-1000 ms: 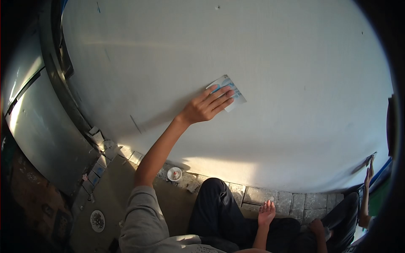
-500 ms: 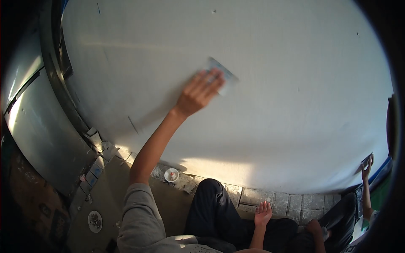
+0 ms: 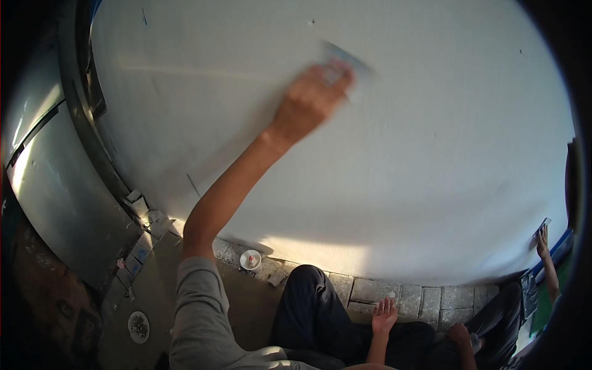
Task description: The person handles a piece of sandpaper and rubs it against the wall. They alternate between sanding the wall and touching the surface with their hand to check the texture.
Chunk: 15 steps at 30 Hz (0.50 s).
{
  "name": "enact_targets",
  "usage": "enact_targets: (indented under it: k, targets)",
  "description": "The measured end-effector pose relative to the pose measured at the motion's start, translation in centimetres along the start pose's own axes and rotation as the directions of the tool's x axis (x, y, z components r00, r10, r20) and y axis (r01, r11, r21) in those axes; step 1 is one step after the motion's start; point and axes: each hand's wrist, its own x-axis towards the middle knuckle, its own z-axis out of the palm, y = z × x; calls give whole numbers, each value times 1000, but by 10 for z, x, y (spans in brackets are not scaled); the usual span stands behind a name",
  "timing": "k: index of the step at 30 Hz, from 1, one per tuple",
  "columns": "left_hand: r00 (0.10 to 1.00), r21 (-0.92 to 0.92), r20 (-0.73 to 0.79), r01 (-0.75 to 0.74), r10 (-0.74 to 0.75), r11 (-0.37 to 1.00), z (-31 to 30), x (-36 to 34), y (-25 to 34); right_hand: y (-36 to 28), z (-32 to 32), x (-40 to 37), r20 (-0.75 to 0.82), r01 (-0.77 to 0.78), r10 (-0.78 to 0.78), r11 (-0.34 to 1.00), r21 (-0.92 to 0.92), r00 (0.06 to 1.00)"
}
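Observation:
My left hand (image 3: 314, 95) reaches up across the pale wall (image 3: 431, 154), blurred by motion. Its fingers are wrapped round a flat, bluish-grey tool (image 3: 349, 57) whose long edge is close to the wall; whether it touches cannot be made out. Low in the view, my right hand (image 3: 384, 316) lies palm up near my dark-trousered legs (image 3: 314, 302), its fingers stretched and nothing in it.
A co-worker's hand (image 3: 542, 242) holds a small flat tool (image 3: 545, 223) by the wall at the far right; that person's other hand (image 3: 459, 333) is lower. A white cup (image 3: 250, 259) and a dish (image 3: 139, 327) stand on the floor. Metal panels (image 3: 68, 197) are left.
My left hand has moved up and slightly right along the wall with the tool, which has tilted. My right hand stays nearly still. The co-worker's tool hand has shifted slightly up and right.

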Motion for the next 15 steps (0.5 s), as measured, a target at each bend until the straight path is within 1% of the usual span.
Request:
enact_targets:
  k: [1, 3, 5, 6, 7, 9, 10, 12, 13, 15]
  targets:
    - [939, 26, -40, -342, 343, 939, 1, -1, 6, 1, 0, 0, -1, 2, -2, 1000, 0, 1000]
    - [849, 18, -165, -506, 501, 862, 15, 2, -12, 0, -1, 0, -5, -11, 11, 1000, 2, 1000]
    - [960, 138, -57, -266, 276, 954, 6, 14, -54, -2, -1, 1, -5, -5, 5, 1000, 4, 1000]
    - [974, 250, -140, -139, 177, 958, 16, 15, -88, -1, -1, 0, -6, -7, 7, 1000, 14, 1000]
    - [968, 348, -235, -2, 89, 938, 22, 14, -115, -1, -1, 0, -5, -2, 2, 1000, 19, 1000]
    - [976, 455, -164, 201, -140, 868, 6, 17, -125, -1, 1, 0, -19, -5, 5, 1000, 1, 1000]
    - [977, 455, -165, 199, -137, 868, 5, 18, -117, -2, 1, 0, -18, -6, 6, 1000, 5, 1000]
    - [986, 539, -96, 165, -134, 826, 7, 18, -86, 0, 1, 1, -18, -13, 13, 1000, 10, 1000]
    - [995, 612, -13, 84, -96, 786, 4, 17, -63, 1, 0, 3, -17, -20, 20, 1000, 11, 1000]
    - [997, 602, 67, -68, 34, 796, 3, 10, -25, 1, -2, 3, 3, -12, 12, 1000, -4, 1000]
